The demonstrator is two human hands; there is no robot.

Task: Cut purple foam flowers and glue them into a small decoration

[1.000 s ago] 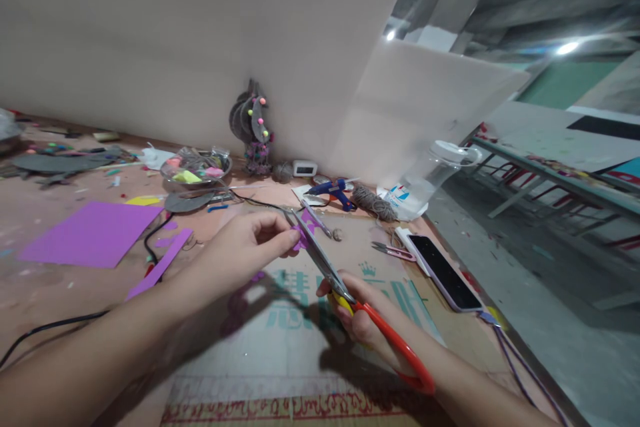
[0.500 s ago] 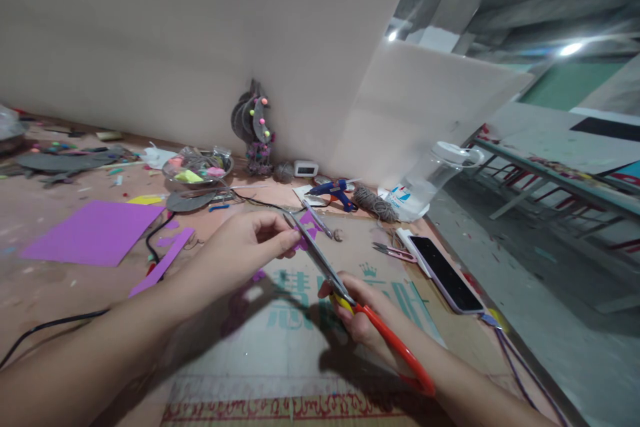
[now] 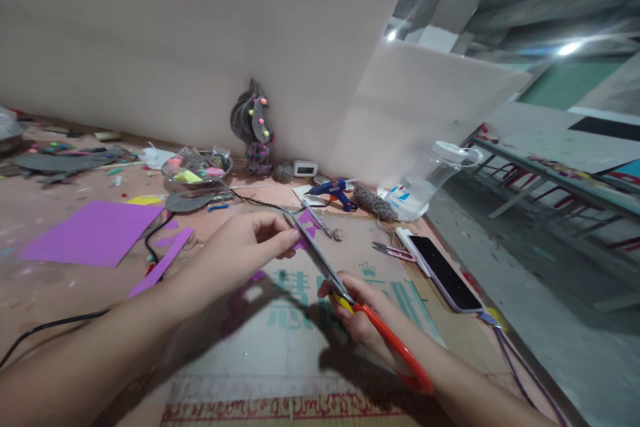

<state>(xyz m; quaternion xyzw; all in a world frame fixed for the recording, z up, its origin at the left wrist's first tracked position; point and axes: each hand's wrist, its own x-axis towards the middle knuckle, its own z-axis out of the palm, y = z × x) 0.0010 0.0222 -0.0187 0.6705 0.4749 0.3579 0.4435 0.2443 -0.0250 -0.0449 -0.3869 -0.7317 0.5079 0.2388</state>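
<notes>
Your table (image 3: 50, 283) is the largest thing here, spreading out below and to both sides of the scissors (image 3: 327, 270). Directly under the scissors you have a translucent sheet with green lettering (image 3: 260, 353). Well to their left lies a flat purple sheet (image 3: 93, 233). Beyond them and to the right stands a clear jug with a white lid (image 3: 425, 177); beyond and to the left sits a bowl of coloured bits (image 3: 193, 180).

Your right hand (image 3: 367, 320) is closed around the handles of the scissors, red on the outer loop, yellow within. Your left hand (image 3: 260, 237) is just left of their blades, thumb and fingertips pinched together. To the right of the scissors lies a dark-screened phone (image 3: 445, 273). Past their tips rests a blue glue gun (image 3: 330, 192), and nearer the phone, pink-handled snips (image 3: 395, 251). Smallest, the purple cut piece (image 3: 311, 225) is clamped in your left fingertips, with the scissors' blades across it; you cannot tell how far apart the blades stand.
</notes>
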